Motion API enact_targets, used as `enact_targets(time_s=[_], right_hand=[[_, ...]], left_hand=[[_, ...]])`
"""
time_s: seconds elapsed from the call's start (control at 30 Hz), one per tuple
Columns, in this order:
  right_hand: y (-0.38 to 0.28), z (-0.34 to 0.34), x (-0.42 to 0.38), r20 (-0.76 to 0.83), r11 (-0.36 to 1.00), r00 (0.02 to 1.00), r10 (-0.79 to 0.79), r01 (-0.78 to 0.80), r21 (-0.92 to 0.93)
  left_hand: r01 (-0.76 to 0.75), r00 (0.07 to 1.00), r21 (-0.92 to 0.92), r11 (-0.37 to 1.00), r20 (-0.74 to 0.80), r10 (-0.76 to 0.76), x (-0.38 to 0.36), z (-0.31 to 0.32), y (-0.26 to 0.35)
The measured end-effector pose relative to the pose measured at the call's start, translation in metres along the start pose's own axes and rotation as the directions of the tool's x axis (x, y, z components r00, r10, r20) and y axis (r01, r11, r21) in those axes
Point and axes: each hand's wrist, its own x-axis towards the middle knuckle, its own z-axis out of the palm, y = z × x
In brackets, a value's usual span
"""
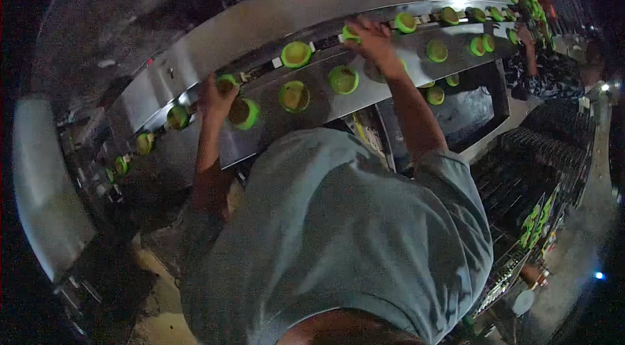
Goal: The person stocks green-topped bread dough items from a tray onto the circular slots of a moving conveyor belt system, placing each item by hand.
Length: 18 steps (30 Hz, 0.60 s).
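My left hand (215,99) is at the conveyor track, its thumb and fingers round a bright green, bowl-like round piece (226,82) with a brownish inside. Just below that hand lies a larger-looking green-rimmed piece (243,114) on the metal ledge. Farther right, my right hand (374,40) reaches over the track, its fingers curled onto another green round piece (350,34), which they partly cover. Between my hands a green piece (296,54) sits in the track. More of them, such as one green piece (343,79), rest on the ledge nearer my body.
The curved conveyor track (263,71) carries several more green pieces, between a wide metal guard (260,16) and the ledge (319,101). A dark tray (465,117) with some pieces lies below right. A co-worker's hand (526,36) is at the far right end.
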Motion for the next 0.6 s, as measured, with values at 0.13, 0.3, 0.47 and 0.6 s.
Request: enact_targets(time_s=[0.13, 0.3, 0.47, 0.6], right_hand=[[0.02, 0.02, 0.007, 0.102, 0.99, 0.994, -0.043, 0.056, -0.132], [0.036, -0.03, -0.002, -0.105, 0.991, 0.993, -0.052, 0.065, 0.116], [0.124, -0.027, -0.013, -0.2, 0.939, 0.95, 0.241, -0.28, -0.201], [0.172, 0.047, -0.01, -0.35, 0.314, 0.831, 0.431, 0.226, 0.922]], left_hand=[[-0.041, 0.93, -0.181, 0.983, -0.366, -0.029, -0.042, 0.024, -0.04], [0.157, 0.815, -0.179, 0.971, -0.532, -0.23, -0.11, 0.051, -0.07], [0.506, 0.662, 0.012, 0.862, -0.646, -0.38, -0.131, 0.081, -0.076], [0.037, 0.721, 0.708, 0.705, -0.507, 0.472, -0.126, 0.054, -0.033]])
